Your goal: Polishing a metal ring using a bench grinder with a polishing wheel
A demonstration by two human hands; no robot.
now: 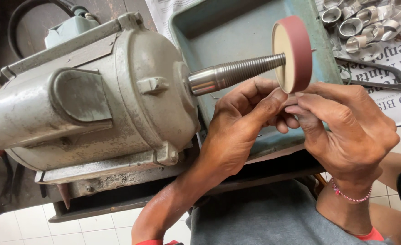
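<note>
Hands are meeting just below the near rim of the red-banded, cream-faced abrasive wheel (292, 53), which is sitting on the threaded, tapered steel spindle (237, 72) of the large grey cast-metal bench motor (91, 100). The left hand (239, 131) and the right hand (346, 131) are pressing fingertips together around something small at the wheel's lower edge; the piece itself is hidden between thumbs and forefingers, so I cannot tell its shape. Both grips are pinching, fingers closed tight, not spread.

Judgement on handling: the held piece is probably light, rigid and smooth, likely to slip or be snatched if the wheel catches it. A two-handed pinch close to the contact point looks right, with fingertips kept off the abrasive band.

Edges and room: the wheel's rim is almost touching the fingertips. The spindle thread is running just above the left-hand knuckles. Behind the wheel, the blue-grey metal tray (237, 36) is giving open space far and left; its right wall is standing close to the wheel. On the far right, a cluster of shiny silver metal rings (368, 22) and dark metal pliers (377, 75) are lying on newspaper (391, 100), well apart from the hands. Near side: grey-clothed lap (264, 218), with white tiled floor (28, 227) beneath, leaving room to draw back.
</note>
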